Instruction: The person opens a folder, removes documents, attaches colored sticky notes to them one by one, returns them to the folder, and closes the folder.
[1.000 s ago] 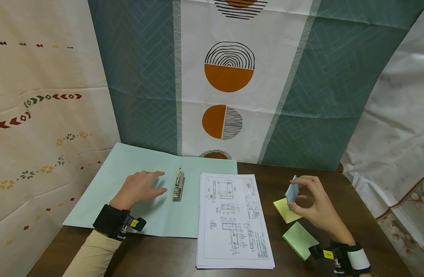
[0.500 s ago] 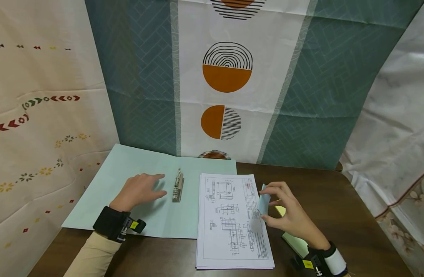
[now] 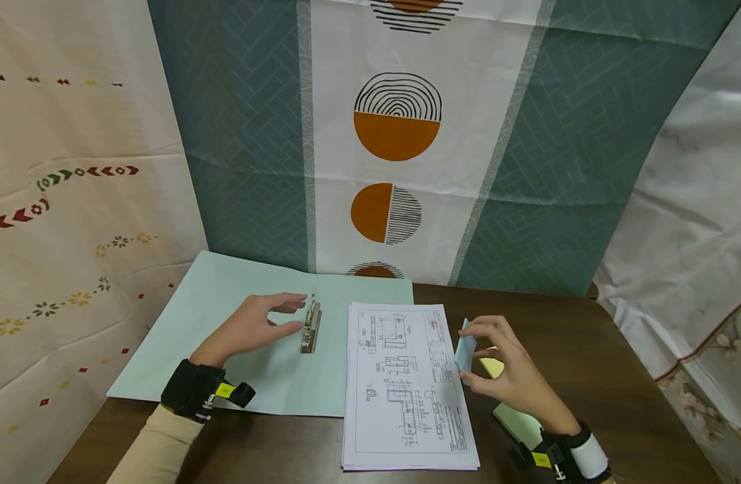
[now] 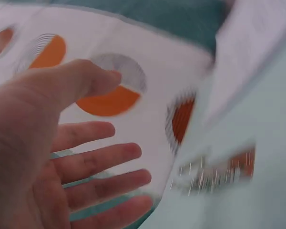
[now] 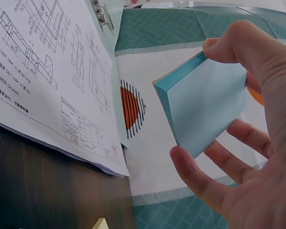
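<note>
My right hand [image 3: 508,371] pinches a pad of light blue sticky notes [image 3: 465,348] by its edges, thumb on one side and fingertips on the other. In the right wrist view the blue pad [image 5: 207,102] shows its stacked sheets. It is held up beside the right edge of a stack of printed drawings [image 3: 406,376]. My left hand [image 3: 249,327] hovers with its fingers extended over an open pale green folder [image 3: 243,275]. Its fingertips come close to the folder's metal clip [image 3: 311,329]; whether they touch cannot be told. The left wrist view shows that palm holding nothing.
Yellow sticky notes [image 3: 492,367] lie partly hidden behind my right hand. Green sticky notes [image 3: 520,425] lie nearer me, by the right wrist. The brown table [image 3: 636,390] meets a hanging patterned cloth [image 3: 400,222] at the back.
My right hand has carried the blue pad left, from above the yellow notes to the drawings' edge, then paused there. My left hand has shifted right towards the clip.
</note>
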The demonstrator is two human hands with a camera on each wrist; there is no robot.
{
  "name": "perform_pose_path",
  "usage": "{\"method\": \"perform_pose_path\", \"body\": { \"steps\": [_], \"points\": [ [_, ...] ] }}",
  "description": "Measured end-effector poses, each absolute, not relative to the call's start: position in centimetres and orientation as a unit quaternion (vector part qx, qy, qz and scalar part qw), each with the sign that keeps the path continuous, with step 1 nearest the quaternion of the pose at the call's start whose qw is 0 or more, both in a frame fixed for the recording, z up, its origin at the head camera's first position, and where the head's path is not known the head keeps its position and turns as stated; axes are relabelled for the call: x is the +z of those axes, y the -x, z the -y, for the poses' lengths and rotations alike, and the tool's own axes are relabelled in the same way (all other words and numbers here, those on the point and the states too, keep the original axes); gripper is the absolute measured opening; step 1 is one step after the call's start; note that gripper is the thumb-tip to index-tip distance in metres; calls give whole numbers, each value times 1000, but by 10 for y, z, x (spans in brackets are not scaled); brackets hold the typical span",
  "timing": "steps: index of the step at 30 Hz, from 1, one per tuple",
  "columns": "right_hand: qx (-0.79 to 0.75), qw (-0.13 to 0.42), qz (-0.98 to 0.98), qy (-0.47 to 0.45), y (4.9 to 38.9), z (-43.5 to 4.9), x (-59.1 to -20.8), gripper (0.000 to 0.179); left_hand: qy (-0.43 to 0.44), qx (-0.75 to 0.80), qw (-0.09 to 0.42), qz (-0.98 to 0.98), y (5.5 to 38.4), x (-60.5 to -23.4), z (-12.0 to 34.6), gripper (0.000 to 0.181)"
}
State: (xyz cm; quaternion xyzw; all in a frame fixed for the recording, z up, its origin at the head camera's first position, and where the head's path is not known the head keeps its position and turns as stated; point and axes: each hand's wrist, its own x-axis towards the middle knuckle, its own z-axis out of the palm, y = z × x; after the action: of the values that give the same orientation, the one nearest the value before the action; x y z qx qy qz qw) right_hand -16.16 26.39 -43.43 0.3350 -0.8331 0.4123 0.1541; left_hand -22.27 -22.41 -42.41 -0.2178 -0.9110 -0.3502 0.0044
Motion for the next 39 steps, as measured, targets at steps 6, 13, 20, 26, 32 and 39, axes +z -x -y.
{"method": "perform_pose_path", "body": {
  "steps": [6,13,20,26,32,39],
  "points": [
    [411,155,835,-332,162,-264,-435,70,224,-413,-7,883,222,-425,223,52],
    [410,160,833,-335,162,-263,-433,71,218,-426,5,878,220,-430,207,49],
    [413,166,833,-328,162,-264,-432,71,219,-441,-8,871,214,-437,181,49],
    [415,164,831,-332,162,-261,-433,71,231,-452,-23,861,208,-436,159,48],
    [420,176,829,-325,161,-259,-431,71,245,-460,-7,853,204,-436,140,44],
    [423,174,828,-325,161,-250,-432,70,261,-455,1,851,203,-436,124,45]
  ]
}}
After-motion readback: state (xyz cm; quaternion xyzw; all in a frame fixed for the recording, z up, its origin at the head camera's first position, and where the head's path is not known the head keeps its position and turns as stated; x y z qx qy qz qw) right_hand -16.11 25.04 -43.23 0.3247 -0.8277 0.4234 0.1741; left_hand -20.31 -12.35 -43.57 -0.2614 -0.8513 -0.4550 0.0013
